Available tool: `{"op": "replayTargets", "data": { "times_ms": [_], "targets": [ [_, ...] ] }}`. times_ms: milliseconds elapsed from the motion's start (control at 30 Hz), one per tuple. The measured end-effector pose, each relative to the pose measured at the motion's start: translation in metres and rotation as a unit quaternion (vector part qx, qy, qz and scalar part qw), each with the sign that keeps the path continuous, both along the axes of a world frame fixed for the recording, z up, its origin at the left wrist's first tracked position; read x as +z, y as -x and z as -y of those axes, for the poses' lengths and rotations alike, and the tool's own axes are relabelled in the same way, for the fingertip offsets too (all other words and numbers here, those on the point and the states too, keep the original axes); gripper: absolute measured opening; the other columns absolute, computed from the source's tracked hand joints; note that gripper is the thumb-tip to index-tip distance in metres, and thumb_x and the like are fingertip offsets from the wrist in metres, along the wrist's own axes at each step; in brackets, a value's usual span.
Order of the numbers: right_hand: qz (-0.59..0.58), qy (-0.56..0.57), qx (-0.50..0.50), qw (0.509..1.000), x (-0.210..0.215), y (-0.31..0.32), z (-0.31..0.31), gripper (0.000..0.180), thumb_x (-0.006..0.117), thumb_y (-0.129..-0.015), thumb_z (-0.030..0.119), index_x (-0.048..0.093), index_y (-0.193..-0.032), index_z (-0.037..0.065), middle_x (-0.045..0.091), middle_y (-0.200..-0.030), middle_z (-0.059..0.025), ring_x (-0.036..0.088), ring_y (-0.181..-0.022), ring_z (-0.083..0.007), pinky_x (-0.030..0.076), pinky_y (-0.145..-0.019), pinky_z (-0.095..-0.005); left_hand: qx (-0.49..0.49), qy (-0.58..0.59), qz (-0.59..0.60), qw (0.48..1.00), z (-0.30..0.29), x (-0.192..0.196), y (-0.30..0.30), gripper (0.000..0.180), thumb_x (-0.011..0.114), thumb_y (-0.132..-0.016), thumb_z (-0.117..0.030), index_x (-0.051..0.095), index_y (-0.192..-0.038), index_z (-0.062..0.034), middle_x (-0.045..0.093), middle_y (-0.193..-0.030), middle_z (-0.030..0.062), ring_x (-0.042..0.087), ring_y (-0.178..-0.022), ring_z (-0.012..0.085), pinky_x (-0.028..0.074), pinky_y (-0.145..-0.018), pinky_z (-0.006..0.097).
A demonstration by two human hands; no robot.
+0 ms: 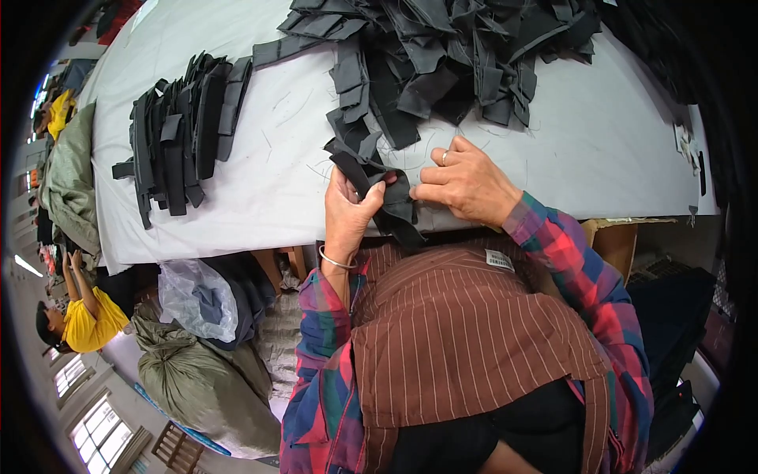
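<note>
White table (pixel 276 182); dark strip (pixel 399 205) in left hand (pixel 349 212), right hand (pixel 472 186) close.

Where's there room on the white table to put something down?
The white table has a wide bare patch right of the right hand, below the big dark pile. Another, with loose threads, lies between the left row of dark strips and the left hand. It's crowded under the pile and where the left hand holds dark cloth.
</note>
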State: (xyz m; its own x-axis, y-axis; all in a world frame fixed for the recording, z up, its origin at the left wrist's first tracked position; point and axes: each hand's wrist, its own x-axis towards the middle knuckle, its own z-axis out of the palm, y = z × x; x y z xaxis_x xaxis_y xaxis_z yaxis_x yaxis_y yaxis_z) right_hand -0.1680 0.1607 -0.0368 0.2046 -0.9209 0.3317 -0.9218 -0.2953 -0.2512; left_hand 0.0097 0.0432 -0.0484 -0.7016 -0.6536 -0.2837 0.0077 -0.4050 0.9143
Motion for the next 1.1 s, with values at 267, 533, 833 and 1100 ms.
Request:
{"op": "replayTargets", "data": {
  "times_ms": [267, 533, 833, 1100],
  "targets": [
    [-0.014, -0.013, 0.021, 1.0, 0.001, 0.002, 0.003, 0.014, 0.062, -0.07, 0.016, 0.063, -0.083, 0.02, 0.045, -0.068, 0.0054, 0.049, -0.072, -0.0135, 0.036, -0.065, -0.0294, -0.001, 0.013, -0.004, 1.0, -0.001, 0.0, 0.0, 0.045, 0.06, -0.08, 0.004, 0.042, -0.121, 0.0039, 0.058, -0.112, 0.0104, 0.061, -0.097, 0.0178, 0.047, -0.089, 0.029],
    [0.116, -0.078, -0.06, 0.988, -0.005, -0.005, -0.009, 0.01, 0.068, -0.075, 0.02, 0.065, -0.084, 0.018, 0.058, -0.075, 0.0059, 0.054, -0.072, -0.0154, 0.039, -0.066, -0.0307, -0.005, 0.002, 0.013, 1.0, 0.001, 0.0, -0.002, 0.046, 0.058, -0.081, 0.004, 0.041, -0.123, 0.0037, 0.057, -0.112, 0.0102, 0.061, -0.097, 0.018, 0.047, -0.089, 0.029],
    [0.15, -0.045, -0.077, 0.985, 0.0, -0.023, -0.005, 0.02, 0.069, -0.076, 0.018, 0.065, -0.095, 0.015, 0.056, -0.088, -0.0001, 0.055, -0.077, -0.0172, 0.04, -0.067, -0.0313, 0.006, 0.003, 0.022, 1.0, 0.001, -0.001, -0.004, 0.047, 0.058, -0.081, 0.003, 0.041, -0.125, 0.0027, 0.057, -0.112, 0.0096, 0.06, -0.097, 0.0178, 0.046, -0.09, 0.029],
    [0.084, 0.01, -0.091, 0.992, -0.009, -0.032, 0.0, 0.023, 0.063, -0.073, 0.01, 0.066, -0.095, 0.015, 0.053, -0.088, -0.0001, 0.055, -0.074, -0.0141, 0.037, -0.061, -0.0295, -0.001, 0.004, 0.014, 1.0, 0.002, -0.006, -0.005, 0.049, 0.059, -0.081, 0.003, 0.04, -0.126, 0.0027, 0.054, -0.116, 0.0083, 0.056, -0.104, 0.0154, 0.044, -0.092, 0.028]
  ]
}}
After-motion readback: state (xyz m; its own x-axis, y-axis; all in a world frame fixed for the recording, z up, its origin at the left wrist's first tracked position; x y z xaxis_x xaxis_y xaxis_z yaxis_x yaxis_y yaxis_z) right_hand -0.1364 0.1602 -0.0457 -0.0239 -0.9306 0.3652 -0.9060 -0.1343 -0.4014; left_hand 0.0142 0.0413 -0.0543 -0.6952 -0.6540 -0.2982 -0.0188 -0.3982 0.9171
